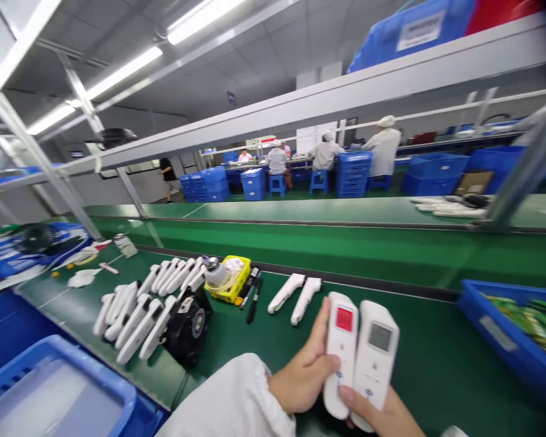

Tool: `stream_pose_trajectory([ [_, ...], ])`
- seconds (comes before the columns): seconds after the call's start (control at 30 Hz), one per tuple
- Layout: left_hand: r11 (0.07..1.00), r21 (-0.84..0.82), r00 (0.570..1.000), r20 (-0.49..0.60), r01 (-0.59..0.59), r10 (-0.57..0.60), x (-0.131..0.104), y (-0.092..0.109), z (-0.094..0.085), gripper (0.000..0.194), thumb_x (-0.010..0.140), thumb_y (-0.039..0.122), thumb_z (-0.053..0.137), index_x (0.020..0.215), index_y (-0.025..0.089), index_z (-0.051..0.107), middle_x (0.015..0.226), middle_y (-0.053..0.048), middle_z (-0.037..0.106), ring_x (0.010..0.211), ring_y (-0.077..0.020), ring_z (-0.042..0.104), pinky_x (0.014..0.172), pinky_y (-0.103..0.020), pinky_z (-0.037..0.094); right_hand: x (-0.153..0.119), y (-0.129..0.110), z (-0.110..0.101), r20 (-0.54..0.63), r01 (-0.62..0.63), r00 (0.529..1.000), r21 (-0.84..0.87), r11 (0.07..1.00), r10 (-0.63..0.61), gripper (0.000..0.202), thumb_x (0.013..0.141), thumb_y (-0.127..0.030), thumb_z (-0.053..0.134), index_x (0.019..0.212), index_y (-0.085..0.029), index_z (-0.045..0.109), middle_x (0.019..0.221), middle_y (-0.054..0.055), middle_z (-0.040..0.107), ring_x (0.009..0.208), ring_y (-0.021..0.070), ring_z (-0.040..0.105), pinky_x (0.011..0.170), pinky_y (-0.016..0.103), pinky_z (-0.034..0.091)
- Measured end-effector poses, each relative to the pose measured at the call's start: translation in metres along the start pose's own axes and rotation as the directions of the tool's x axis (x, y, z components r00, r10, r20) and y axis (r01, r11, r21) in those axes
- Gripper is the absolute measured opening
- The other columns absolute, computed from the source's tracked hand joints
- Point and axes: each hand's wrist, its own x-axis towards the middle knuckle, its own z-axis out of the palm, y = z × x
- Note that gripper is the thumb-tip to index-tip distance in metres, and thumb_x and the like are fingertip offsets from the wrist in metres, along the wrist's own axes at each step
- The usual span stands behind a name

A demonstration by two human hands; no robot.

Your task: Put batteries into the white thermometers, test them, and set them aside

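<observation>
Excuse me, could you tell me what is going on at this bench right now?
A person is holding two white handheld devices side by side above the green bench. The left hand grips the device with the red screen, and the right hand grips the one with the grey screen. Two more white devices lie just beyond the hands, and many others are grouped to the left, near a yellow basket. A blue bin stands on the right.
</observation>
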Motion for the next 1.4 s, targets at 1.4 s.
stream_pose_trajectory([
  [1.4, 0.858, 0.5, 0.948, -0.314, 0.118, 0.053, -0.033, -0.012, 0.016, 0.056, 0.093, 0.038, 0.035, 0.143, 0.043, 0.009, 0.154, 0.015, 0.0, 0.141, -0.0171, -0.004, 0.114, -0.028, 0.004, -0.011, -0.013, 0.011, 0.205, 0.037, 0.977, 0.087, 0.996, -0.054, 0.067, 0.067, -0.06, 0.07, 0.113, -0.013, 0.054, 0.11, 0.016, 0.063, 0.101, 0.0328, 0.059, 0.087, 0.046, 0.047],
])
